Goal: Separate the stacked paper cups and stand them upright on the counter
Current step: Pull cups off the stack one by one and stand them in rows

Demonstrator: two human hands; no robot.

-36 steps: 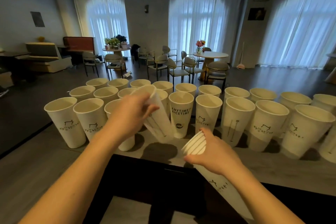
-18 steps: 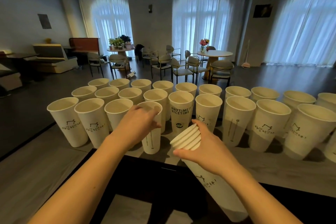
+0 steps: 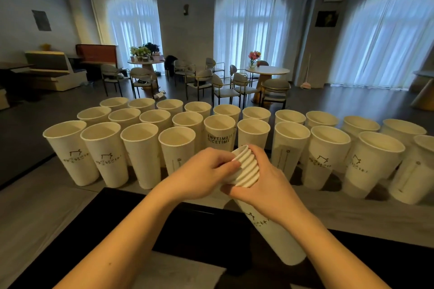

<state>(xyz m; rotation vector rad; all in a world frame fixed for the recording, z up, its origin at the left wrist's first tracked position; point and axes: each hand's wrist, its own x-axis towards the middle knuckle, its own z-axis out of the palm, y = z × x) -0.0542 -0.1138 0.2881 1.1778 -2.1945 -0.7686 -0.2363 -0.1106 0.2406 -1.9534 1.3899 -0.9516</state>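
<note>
Cups in a stack lay tilted in the right hand; left fingers pinched the top rim.

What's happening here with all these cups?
A person is working through a stack of nested paper cups. The right hand grips the stack near its rims, tilted over the counter's near edge, while the left hand pinches the top rim to pull off a cup. Many separated cups already stand upright in rows on the counter, one printed "ANYTIME IS NICETIME". Several cups remain in the stack.
</note>
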